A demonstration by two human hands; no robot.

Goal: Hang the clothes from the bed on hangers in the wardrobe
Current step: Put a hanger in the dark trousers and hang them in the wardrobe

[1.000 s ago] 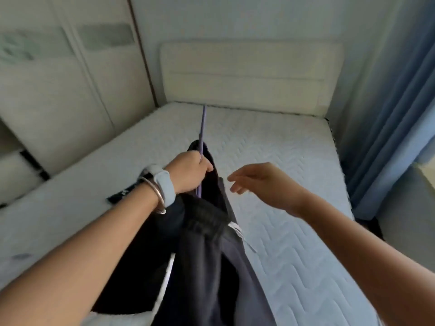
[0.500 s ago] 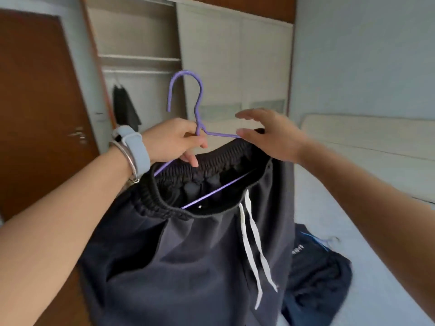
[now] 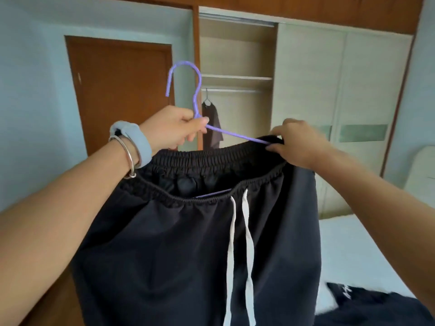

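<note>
The left hand [image 3: 173,128] is closed around the neck of a purple wire hanger [image 3: 197,107], just under its hook, with the thumb and the first fingers pressed together on the wire. The right hand [image 3: 297,143] is closed too: its fingers pinch the elastic waistband of the black drawstring shorts [image 3: 188,243] together with the right end of the hanger. The shorts hang from the hanger with the waistband open toward the camera, a piece of the lower purple bar shows inside it, and two white drawstrings [image 3: 239,255] fall down the front. Compared with half a second ago, the view has turned to the left, so the open wardrobe [image 3: 236,55] is now straight behind the hanger and not to the left of it, and the right hand has gone from resting on top of the waistband to gripping its right end. The hanger is held in front of the wardrobe and is not on the rail [image 3: 231,90]. On that rail, behind the hanger, one dark garment [image 3: 213,128] hangs already. Left of the wardrobe is a brown door [image 3: 122,90]; right of it are the pale sliding panels [image 3: 339,85]. The bed [image 3: 346,250] is below and to the right of the wardrobe, and another dark garment with white lettering [image 3: 367,304] lies on it. A pale blue watch [image 3: 136,142] and a silver bangle [image 3: 128,156] are on the left wrist.
</note>
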